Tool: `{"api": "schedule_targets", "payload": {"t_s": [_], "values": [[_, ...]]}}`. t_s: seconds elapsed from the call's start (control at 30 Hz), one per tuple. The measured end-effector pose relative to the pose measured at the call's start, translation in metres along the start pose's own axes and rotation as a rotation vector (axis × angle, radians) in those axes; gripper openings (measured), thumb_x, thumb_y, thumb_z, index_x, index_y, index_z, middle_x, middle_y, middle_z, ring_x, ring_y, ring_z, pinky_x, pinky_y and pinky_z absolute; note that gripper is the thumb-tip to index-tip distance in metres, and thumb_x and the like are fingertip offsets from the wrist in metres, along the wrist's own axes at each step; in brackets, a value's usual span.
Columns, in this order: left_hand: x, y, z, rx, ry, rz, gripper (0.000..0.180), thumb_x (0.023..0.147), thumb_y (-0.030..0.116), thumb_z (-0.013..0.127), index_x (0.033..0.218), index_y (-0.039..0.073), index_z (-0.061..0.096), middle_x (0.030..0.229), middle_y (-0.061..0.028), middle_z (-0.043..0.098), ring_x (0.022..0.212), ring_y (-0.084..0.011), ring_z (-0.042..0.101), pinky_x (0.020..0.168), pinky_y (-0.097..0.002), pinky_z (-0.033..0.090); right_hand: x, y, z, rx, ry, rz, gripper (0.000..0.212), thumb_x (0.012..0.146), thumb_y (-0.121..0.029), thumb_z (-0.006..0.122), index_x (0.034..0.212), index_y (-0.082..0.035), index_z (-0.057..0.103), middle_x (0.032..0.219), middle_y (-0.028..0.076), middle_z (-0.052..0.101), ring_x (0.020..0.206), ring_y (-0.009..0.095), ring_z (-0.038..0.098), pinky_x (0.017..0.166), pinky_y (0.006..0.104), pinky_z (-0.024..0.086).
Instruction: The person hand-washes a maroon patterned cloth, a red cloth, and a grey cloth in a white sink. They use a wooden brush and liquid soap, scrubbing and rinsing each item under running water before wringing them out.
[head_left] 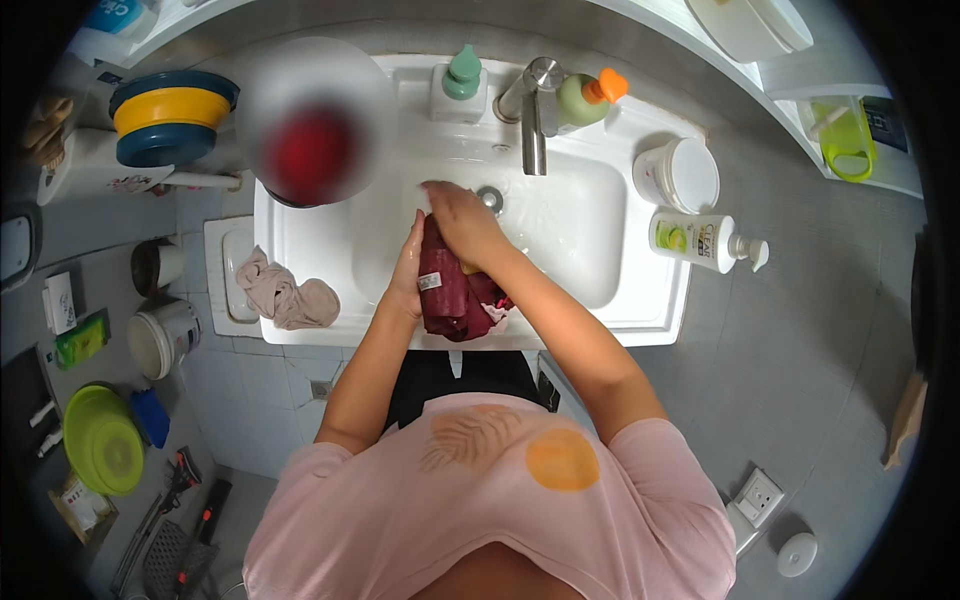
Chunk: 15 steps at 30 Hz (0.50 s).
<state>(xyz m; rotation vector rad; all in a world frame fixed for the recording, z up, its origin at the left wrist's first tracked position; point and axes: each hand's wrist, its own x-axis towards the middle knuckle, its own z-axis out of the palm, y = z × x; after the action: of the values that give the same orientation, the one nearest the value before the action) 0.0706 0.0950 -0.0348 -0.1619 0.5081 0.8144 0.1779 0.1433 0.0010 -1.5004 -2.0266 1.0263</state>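
A dark red folded cloth with a small white label lies over the front edge of the white sink. My left hand runs along the cloth's left side and steadies it, its fingers partly hidden. My right hand reaches across the cloth's far end, fingers stretched toward the left and slightly blurred. Just beyond the right hand is the metal drain, with wet streaks on the basin beside it. The metal faucet stands at the back of the sink.
A green-topped pump bottle and an orange-capped green bottle stand behind the basin. On the right are a white tub and a white pump bottle. A beige cloth lies at the left; a blurred red shape hangs above the sink's back left.
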Motion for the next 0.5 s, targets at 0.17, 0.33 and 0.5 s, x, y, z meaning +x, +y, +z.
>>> {"api": "schedule_targets", "payload": {"t_s": [0.17, 0.33, 0.5], "values": [[0.004, 0.006, -0.01, 0.1, -0.035, 0.18, 0.043, 0.093, 0.042, 0.037, 0.118, 0.008, 0.048, 0.112, -0.0086, 0.055, 0.1, -0.0211, 0.055, 0.087, -0.0339, 0.046, -0.04, -0.034, 0.014, -0.294, 0.391, -0.14, 0.029, 0.084, -0.015, 0.049, 0.109, -0.002, 0.053, 0.109, 0.024, 0.053, 0.105, 0.036, 0.051, 0.088, 0.0389, 0.04], [0.001, 0.008, -0.007, -0.069, -0.133, 0.114, 0.037, 0.094, 0.037, 0.037, 0.11, 0.008, 0.053, 0.104, -0.0061, 0.058, 0.093, -0.0191, 0.057, 0.083, -0.0323, 0.047, -0.02, 0.0, 0.012, 0.215, 0.161, 0.386, 0.032, 0.09, -0.016, 0.038, 0.113, 0.0, 0.052, 0.11, 0.02, 0.056, 0.103, 0.034, 0.053, 0.085, 0.0387, 0.043], [0.004, 0.012, -0.022, -0.084, -0.235, 0.075, 0.037, 0.094, 0.038, 0.037, 0.11, 0.009, 0.053, 0.104, -0.0059, 0.059, 0.092, -0.0202, 0.057, 0.083, -0.0336, 0.047, -0.021, 0.037, 0.021, 1.443, -0.256, 0.748, 0.031, 0.09, -0.011, 0.041, 0.117, 0.003, 0.048, 0.109, 0.014, 0.057, 0.1, 0.019, 0.054, 0.084, 0.0294, 0.047]]}}
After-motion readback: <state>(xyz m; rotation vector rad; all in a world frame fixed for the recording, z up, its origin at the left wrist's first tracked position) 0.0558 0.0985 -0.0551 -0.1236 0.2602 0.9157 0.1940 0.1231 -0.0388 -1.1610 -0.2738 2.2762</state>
